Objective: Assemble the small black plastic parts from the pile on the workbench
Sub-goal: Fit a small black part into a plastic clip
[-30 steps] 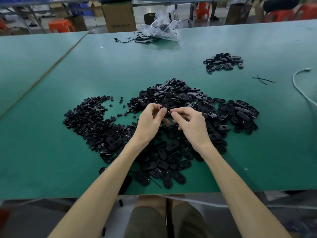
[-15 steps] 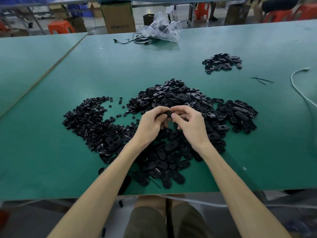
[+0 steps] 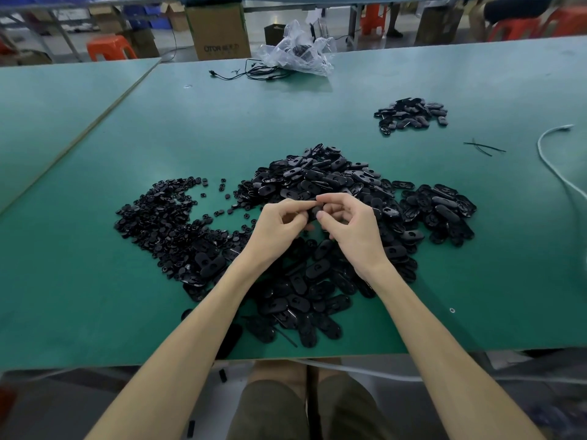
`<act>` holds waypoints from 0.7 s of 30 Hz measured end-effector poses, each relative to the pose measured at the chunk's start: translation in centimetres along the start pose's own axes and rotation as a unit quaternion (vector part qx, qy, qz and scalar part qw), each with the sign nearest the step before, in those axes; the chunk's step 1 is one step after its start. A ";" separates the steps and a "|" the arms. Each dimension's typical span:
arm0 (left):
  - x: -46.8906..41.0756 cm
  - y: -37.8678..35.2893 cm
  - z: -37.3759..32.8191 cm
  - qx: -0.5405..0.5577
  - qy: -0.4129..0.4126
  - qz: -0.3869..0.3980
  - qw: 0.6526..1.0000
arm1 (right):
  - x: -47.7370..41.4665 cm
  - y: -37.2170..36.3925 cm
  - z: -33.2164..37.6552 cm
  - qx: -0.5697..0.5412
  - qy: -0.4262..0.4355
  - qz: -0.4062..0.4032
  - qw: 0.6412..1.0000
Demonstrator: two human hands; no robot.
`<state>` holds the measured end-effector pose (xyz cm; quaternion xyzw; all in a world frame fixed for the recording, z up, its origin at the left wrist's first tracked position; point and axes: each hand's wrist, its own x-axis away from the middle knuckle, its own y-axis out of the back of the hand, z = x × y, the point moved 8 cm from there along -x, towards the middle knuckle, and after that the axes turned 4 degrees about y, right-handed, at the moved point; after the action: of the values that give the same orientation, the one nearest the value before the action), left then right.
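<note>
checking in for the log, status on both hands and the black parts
Left hand and right hand both pinch one small black part, over the main pile. Smaller pile sits apart, far right. Nothing between hands and parts.

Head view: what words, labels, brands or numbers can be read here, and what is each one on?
"OTOR": printed on the front of the cardboard box standing behind the workbench.
The marks right after "OTOR" and the fine line beneath it: too blurred to read.
Pile of black plastic parts: no readable marking.
</note>
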<state>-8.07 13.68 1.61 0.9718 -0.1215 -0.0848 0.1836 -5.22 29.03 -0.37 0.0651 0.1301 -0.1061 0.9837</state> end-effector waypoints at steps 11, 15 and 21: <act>0.1 -0.1 0.7 0.029 0.040 0.025 0.998 | -0.1 0.0 -0.2 -0.012 -0.012 -0.004 1.000; 0.1 -0.1 0.7 0.049 0.047 0.026 0.997 | -0.1 0.0 -0.2 -0.013 -0.013 -0.004 1.000; 0.1 0.0 0.7 0.050 0.034 0.024 0.998 | 0.0 0.0 -0.1 -0.019 -0.013 0.000 1.000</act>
<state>-8.11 13.45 0.97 0.9788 -0.1428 -0.0410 0.1410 -5.24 29.02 -0.44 0.0448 0.1196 -0.1045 0.9863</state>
